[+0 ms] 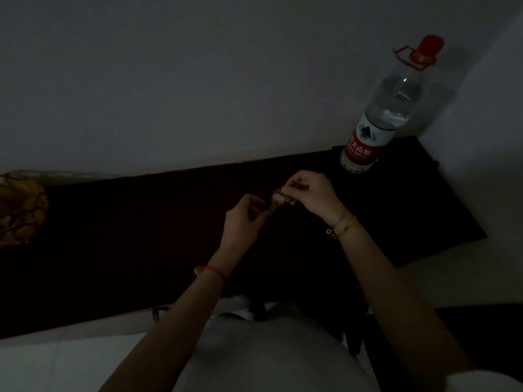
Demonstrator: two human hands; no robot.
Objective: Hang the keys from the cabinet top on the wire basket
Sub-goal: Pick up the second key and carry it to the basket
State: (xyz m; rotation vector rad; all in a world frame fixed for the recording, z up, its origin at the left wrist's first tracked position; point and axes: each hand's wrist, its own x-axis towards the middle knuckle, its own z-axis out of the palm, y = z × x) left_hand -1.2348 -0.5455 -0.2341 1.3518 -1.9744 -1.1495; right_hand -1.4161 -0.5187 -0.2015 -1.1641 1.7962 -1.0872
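The scene is dim. Above the dark cabinet top [141,236], both hands meet over a small bunch of keys [278,198]. My right hand [308,193] pinches the keys from the right, fingers closed on the ring end. My left hand [244,219] comes in from the lower left, its fingertips closed at the lower end of the keys. The key shapes themselves are too dark to make out. At the far left edge stands the wire basket [19,207], with yellowish contents behind its wires.
A large clear water bottle [382,108] with a red cap and red label stands at the cabinet's back right corner. A pale wall rises behind the cabinet. Light floor shows below its front edge.
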